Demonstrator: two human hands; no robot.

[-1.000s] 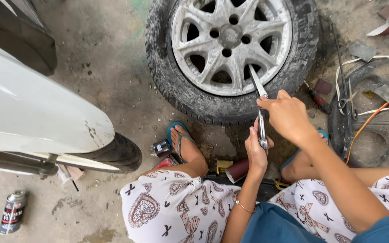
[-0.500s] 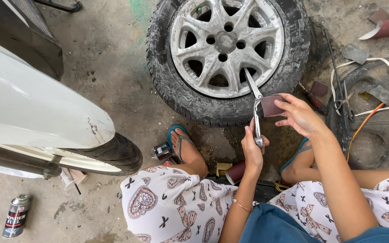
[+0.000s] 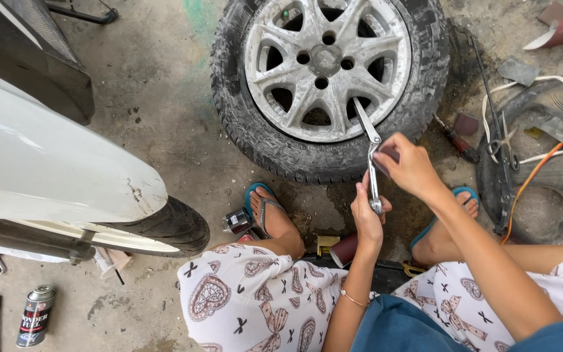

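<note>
A dusty car wheel (image 3: 328,72) with a silver alloy rim lies flat on the concrete ahead of me. My left hand (image 3: 367,215) grips the lower end of a long metal tool (image 3: 369,153) whose tip rests at the rim's edge near the tyre bead. My right hand (image 3: 406,163) pinches a small dark reddish piece (image 3: 389,156) against the tool's upper shaft. I sit with both feet in teal flip-flops (image 3: 265,205) just short of the tyre.
A white car fender (image 3: 53,169) and its tyre (image 3: 170,228) crowd the left. A spray can (image 3: 33,314) stands at lower left. A screwdriver (image 3: 456,140), scissors (image 3: 502,140), cords and scraps lie at right. Small items sit between my legs.
My right hand slid off the tool's shaft and now holds a small dark piece against it. The view shifted slightly; the tool stays at the rim.
</note>
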